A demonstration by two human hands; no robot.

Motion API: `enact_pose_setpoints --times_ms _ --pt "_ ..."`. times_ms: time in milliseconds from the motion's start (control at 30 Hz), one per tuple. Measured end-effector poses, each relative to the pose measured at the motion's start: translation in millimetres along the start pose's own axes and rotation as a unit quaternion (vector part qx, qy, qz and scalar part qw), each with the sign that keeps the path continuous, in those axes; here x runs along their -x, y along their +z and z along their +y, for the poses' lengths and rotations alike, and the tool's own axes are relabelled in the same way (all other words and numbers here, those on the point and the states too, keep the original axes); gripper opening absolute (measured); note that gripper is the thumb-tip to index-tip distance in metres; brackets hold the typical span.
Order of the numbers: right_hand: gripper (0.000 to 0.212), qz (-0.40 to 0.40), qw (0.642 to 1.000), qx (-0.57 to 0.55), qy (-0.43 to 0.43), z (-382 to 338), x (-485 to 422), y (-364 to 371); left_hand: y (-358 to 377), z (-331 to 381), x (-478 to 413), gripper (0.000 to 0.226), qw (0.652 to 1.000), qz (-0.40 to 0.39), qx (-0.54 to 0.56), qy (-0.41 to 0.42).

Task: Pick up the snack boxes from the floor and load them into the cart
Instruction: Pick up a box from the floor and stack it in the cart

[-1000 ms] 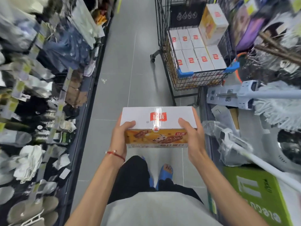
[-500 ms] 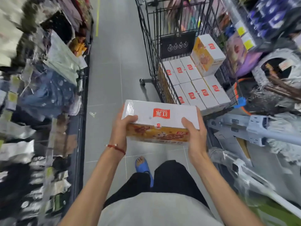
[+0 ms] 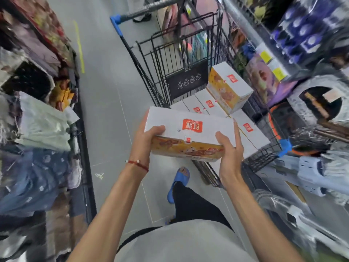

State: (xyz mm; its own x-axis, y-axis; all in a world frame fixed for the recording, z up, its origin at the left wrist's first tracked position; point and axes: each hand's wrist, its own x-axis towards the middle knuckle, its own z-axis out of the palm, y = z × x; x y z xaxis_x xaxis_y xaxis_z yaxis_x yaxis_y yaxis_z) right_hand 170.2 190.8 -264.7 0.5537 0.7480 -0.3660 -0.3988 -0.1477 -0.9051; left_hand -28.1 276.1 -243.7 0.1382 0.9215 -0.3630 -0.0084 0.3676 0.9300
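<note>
While near the cart [image 3: 186, 53], snack box [image 3: 190, 127] clamped in grip of left hand [image 3: 145, 140] and right hand [image 3: 229, 150].

The person wears a loose pale grey shirt [image 3: 188, 242], black trousers [image 3: 196, 207] and a blue open-toed slide sandal [image 3: 179, 183], its strap broad across the foot, toes showing. Both forearms are bare to the edge of the frame. A thin red cord bracelet [image 3: 137, 163], strung with small white beads, circles the wrist below the left grip [image 3: 148, 142]. A narrow black band [image 3: 136, 236] edges the shirt's hem.
</note>
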Motion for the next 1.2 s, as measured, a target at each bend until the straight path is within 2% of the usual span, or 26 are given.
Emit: enact_pose_setpoints --times_ms 300,533,867,1200 --pt "0.067 0.042 0.999 0.009 0.002 -35.6 -122.4 33.9 50.2 56.1 -142.7 0.059 0.996 -0.060 -0.065 -0.002" --pt "0.071 0.112 0.993 0.012 0.037 -40.5 -180.5 26.6 99.1 61.4 -238.3 0.060 0.982 -0.145 -0.103 -0.068" --pt "0.080 0.227 0.964 0.021 0.134 -18.0 -234.5 41.0 151.9 41.9 -359.6 0.054 0.928 -0.282 -0.195 -0.144" --pt "0.087 0.304 0.940 0.013 0.155 22.9 -291.9 56.5 182.3 7.7 -441.8 0.056 0.868 -0.364 -0.296 -0.162"
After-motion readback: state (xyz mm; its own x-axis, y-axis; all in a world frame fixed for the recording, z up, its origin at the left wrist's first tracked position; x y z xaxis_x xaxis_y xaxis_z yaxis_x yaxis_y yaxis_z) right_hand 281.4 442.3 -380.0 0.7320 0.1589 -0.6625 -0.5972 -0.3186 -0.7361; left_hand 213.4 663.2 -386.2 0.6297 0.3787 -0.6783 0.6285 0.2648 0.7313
